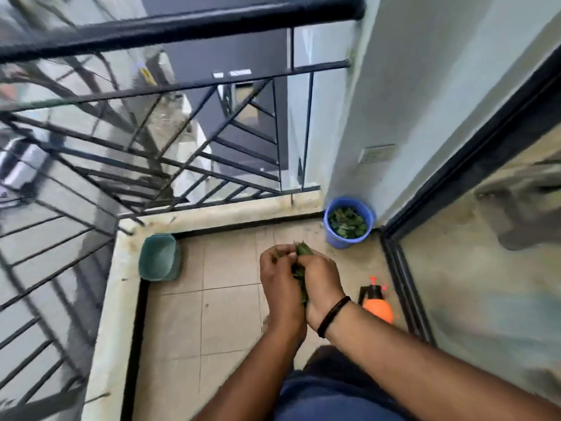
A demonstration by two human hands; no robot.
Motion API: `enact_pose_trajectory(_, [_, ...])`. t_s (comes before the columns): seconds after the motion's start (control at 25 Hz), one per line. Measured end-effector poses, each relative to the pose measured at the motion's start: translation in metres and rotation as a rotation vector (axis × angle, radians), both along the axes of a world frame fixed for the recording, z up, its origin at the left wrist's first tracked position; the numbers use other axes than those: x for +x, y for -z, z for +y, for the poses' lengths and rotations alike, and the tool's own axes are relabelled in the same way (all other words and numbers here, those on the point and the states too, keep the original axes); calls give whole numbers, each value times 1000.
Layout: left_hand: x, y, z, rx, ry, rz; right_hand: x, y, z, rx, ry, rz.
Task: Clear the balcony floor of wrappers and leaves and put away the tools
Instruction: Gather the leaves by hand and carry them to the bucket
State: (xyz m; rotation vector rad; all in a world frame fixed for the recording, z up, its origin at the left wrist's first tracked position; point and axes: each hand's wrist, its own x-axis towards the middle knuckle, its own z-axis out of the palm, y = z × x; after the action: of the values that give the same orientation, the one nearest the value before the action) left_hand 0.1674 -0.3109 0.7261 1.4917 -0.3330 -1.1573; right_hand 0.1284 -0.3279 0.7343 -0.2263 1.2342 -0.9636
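My left hand (280,284) and my right hand (321,282) are pressed together over the tiled floor (224,317), cupping a bunch of green leaves (301,270) between them. Leaf tips stick out above the fingers and between the palms. A blue bucket (335,237) partly filled with green leaves (347,223) stands in the far right corner, beyond my hands. An orange spray bottle (378,305) with a black top lies on the floor just right of my right wrist.
A green tub (159,258) sits in the far left corner against the low ledge (212,215). A black metal railing (182,117) runs along the ledge. A dark-framed sliding glass door (403,268) borders the right side. Small leaf bits lie near the bucket.
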Motion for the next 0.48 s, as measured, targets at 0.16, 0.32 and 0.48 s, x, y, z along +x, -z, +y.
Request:
enact_pose_trajectory(0.16, [-17,47,-77,42,162,33,-20,49,-71,56,195,-11])
enact_pose_trajectory(0.32, [-60,142,-153,184,347,-84,-68,161,-135,266,415,-52])
enact_pose_trajectory(0.48, [-117,246,-216,311,431,-92,-124,257,-195,340,566,-65])
